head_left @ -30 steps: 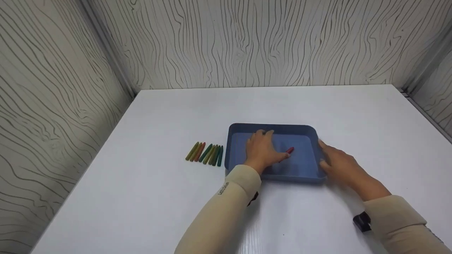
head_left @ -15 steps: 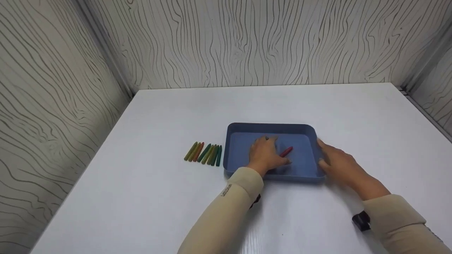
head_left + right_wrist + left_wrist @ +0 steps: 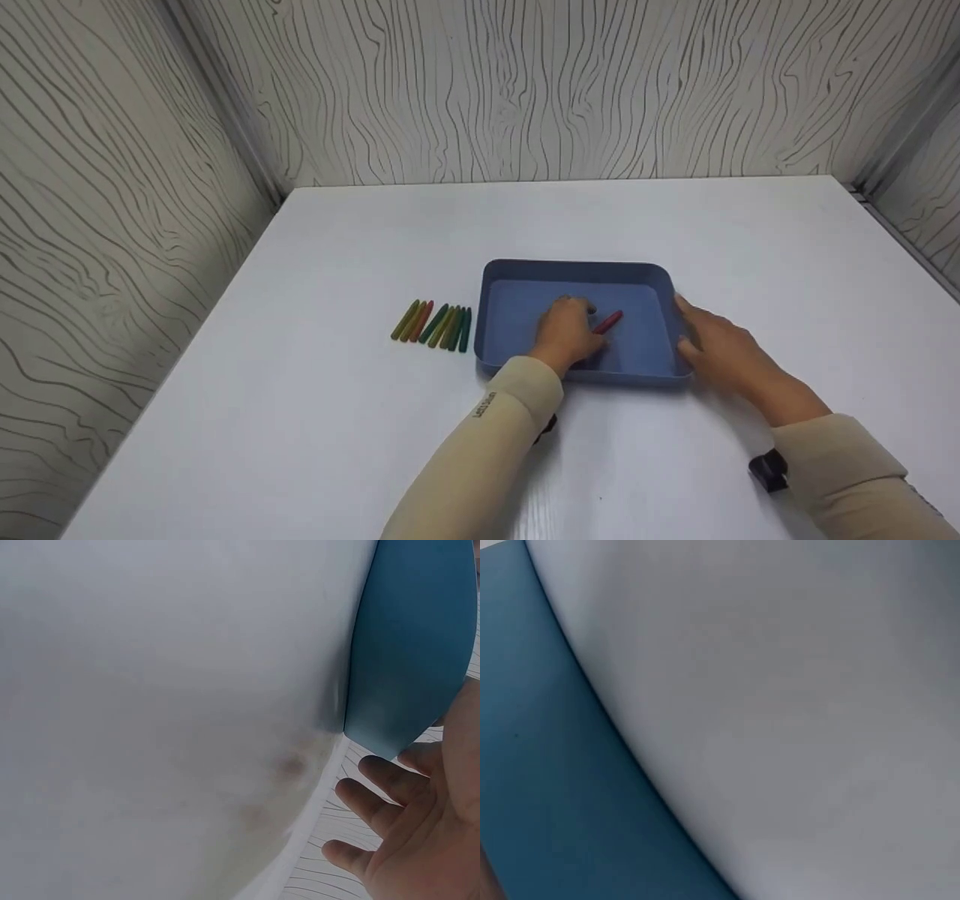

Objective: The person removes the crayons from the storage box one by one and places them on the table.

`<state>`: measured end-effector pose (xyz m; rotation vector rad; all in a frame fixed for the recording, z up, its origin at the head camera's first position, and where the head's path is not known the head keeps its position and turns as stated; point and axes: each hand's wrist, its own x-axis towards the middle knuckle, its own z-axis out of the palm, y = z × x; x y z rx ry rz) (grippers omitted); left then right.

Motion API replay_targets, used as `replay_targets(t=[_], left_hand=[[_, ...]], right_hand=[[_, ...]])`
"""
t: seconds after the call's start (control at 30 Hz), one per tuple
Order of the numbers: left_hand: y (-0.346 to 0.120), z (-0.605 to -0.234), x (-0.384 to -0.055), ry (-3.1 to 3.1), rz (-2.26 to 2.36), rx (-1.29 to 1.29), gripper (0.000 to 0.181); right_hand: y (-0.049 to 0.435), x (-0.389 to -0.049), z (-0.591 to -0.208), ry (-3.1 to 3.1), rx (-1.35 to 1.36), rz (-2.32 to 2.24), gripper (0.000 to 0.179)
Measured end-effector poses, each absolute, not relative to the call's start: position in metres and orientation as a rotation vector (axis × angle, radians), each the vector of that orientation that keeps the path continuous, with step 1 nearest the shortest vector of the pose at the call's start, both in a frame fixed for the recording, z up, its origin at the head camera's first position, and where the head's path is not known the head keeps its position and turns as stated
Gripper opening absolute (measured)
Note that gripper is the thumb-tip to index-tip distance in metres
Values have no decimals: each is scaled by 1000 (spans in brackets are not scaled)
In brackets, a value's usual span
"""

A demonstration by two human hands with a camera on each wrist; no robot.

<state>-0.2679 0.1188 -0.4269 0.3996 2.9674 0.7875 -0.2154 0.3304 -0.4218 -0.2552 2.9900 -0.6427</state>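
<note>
A blue rectangular tray (image 3: pixel 645 270) sits on the white table. My left hand (image 3: pixel 566 330) reaches inside it, fingers curled at one end of a red crayon (image 3: pixel 609 322) that points up and right. The hand covers the crayon's lower end, so the exact contact is hidden. At the tray's right side, my right hand (image 3: pixel 724 349) rests against the outer wall. In the right wrist view several of its fingers (image 3: pixel 367 806) are stretched out, by the corner of the blue tray (image 3: pixel 409 645). The left wrist view shows mostly table and the tray wall (image 3: pixel 570 765).
Left of the tray, several crayons (image 3: pixel 431 325) in yellow, orange, red and green lie side by side on the white table (image 3: pixel 300 420). Wood-patterned panels (image 3: pixel 510 90) stand behind the table and to its left and right.
My left hand has shifted slightly right and down inside the tray, and its fingers have drawn in around the red crayon's lower end. My right hand stays at the tray's right side.
</note>
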Motion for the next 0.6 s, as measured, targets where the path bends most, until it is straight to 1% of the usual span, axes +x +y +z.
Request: replay_targets(t=[0.3,0.6], left_hand=[[121,-426,-268,2931,854,373,23],[118,-425,-265,2893,938,327,17]], right_hand=[[331,-216,-422,3003,-270,-641,65],[330,-214,-420,2995,-280,-643,64]])
